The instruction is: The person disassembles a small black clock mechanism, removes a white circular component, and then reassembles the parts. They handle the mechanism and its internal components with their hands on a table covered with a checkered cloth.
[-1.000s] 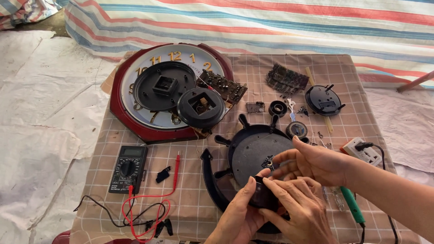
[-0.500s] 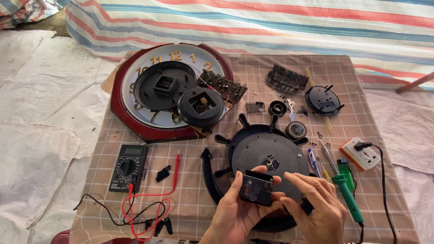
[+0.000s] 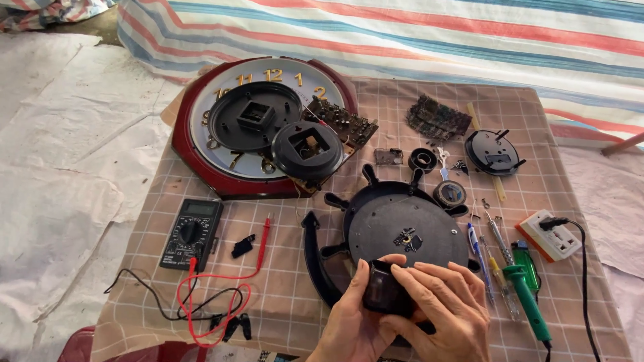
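Black box [image 3: 384, 289]: gripped by both hands, L [image 3: 350, 320] & R [image 3: 448, 310], fingers closed round it, over black disc [image 3: 402, 231]; clock face [image 3: 258, 124] behind.

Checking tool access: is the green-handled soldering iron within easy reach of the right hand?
Probably yes: the green-handled soldering iron lies just beside the right hand with nothing between, though both hands now grip the small black box.

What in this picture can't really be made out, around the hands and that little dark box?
- Head view: the small dark box is partly wrapped by the left hand and right hand; its underside is hidden.
- The round black disc's near edge lies under both hands.
- The tiny metal parts on the disc are too small to identify.
- The green-handled tool's cord leaves the bottom edge.
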